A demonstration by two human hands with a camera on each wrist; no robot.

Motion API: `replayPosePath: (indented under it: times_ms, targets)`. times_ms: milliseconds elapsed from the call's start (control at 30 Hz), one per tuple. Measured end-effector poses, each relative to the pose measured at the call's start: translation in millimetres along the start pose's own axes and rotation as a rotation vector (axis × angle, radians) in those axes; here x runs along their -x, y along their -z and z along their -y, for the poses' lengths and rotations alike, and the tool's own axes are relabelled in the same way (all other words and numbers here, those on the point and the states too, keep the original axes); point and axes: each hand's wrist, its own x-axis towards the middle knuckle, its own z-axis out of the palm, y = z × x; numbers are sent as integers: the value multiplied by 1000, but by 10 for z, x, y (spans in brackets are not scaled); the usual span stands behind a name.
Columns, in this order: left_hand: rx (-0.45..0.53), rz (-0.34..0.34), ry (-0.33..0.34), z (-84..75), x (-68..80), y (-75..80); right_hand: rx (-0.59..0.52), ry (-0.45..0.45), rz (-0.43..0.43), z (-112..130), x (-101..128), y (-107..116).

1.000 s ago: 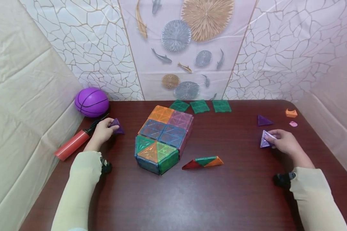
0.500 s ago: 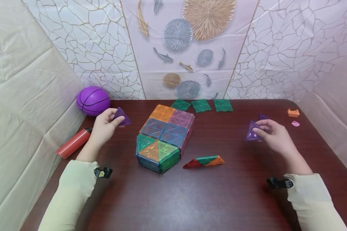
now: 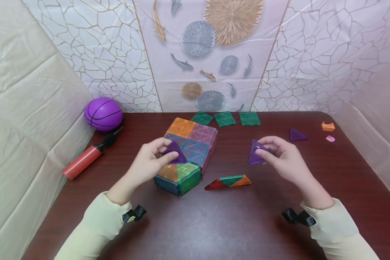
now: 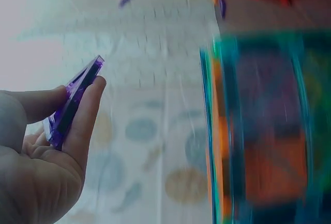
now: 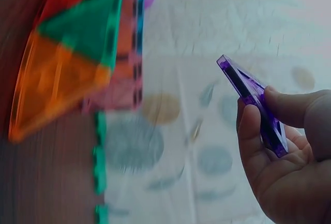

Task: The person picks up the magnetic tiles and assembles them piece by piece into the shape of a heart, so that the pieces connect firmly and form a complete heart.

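Note:
In the head view my left hand (image 3: 149, 160) pinches a purple triangular magnetic tile (image 3: 176, 153) between thumb and fingers. It overlaps the near part of a built block of magnetic tiles (image 3: 195, 150), coloured orange, pink, blue and green on top. To the right, my right hand (image 3: 287, 159) pinches another purple triangular tile (image 3: 255, 154) held above the table. Both wrist views show the held tiles edge-on, the left one (image 4: 75, 102) and the right one (image 5: 253, 105). Between the hands stands a small strip of red, green and orange triangle tiles (image 3: 228, 182).
Several green square tiles (image 3: 225, 118) lie along the back edge. At the right are a loose purple triangle (image 3: 298, 134), an orange piece (image 3: 328, 126) and a small pink piece (image 3: 330, 138). A purple ball (image 3: 103, 114) and a red hand pump (image 3: 82, 162) sit at the left.
Both hands have lifted their purple triangles and moved inward toward the middle, the left one rightward over the block, the right one leftward. The loose purple triangle at right is uncovered again.

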Motion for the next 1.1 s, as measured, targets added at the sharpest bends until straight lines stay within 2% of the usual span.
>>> replayPosePath:
  times_ms: [233, 367, 433, 733, 867, 1100]
  targets:
    - [50, 169, -13, -148, 108, -355, -75, 69, 96, 252, 91, -289]
    - [47, 215, -50, -130, 143, -499, -62, 88, 145, 331, 134, -393]
    - [70, 234, -46, -132, 154, -549, -58, 104, 158, 363, 152, -435]
    - [89, 268, -18, -119, 179, -671, -174, 156, 233, 435, 222, -602]
    - [100, 292, -19, -100, 181, -713, -158, 190, 245, 430, 236, -649]
    - [119, 278, -27, -77, 184, -777, -114, 201, 246, 417, 250, -665]
